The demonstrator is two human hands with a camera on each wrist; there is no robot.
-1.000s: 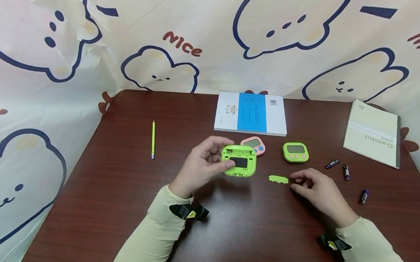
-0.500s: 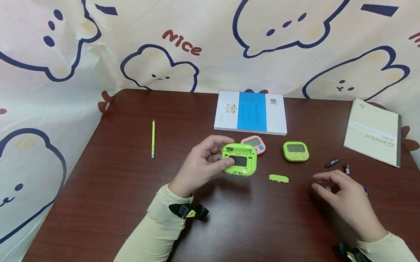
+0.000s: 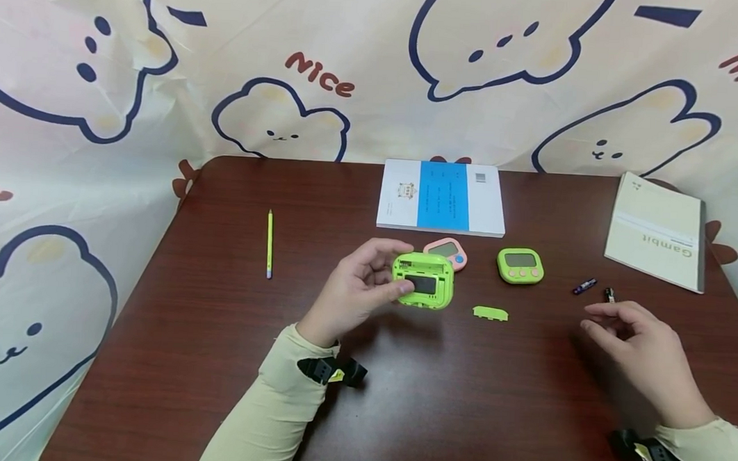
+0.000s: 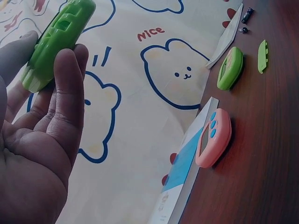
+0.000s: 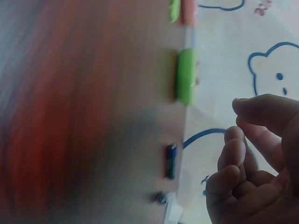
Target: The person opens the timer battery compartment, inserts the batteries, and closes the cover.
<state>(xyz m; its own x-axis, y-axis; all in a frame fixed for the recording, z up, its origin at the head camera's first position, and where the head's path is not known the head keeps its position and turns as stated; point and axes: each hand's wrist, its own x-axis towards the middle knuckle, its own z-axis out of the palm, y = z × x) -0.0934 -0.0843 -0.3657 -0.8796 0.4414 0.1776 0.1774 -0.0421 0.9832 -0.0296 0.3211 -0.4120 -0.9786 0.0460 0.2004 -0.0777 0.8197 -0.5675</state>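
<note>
Right hand [image 3: 641, 349], near right: fingers loosely curled, holding nothing, hovering by the batteries [image 3: 584, 286] on the table [image 3: 212, 361]. Left hand [image 3: 356, 292], mid-table: fingers and thumb grip the green timer [image 3: 423, 281], back up, battery bay open and seemingly empty. Its cover [image 3: 490, 313] lies loose just right of it. Judged: cover off; batteries not yet in, cover to refit. Farther: pink timer [image 3: 446, 252], second green timer [image 3: 520, 265], booklet [image 3: 441, 197].

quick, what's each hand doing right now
Left hand: grip closed on the green timer.
Right hand: loosely curled, holding nothing, near the batteries.
</note>
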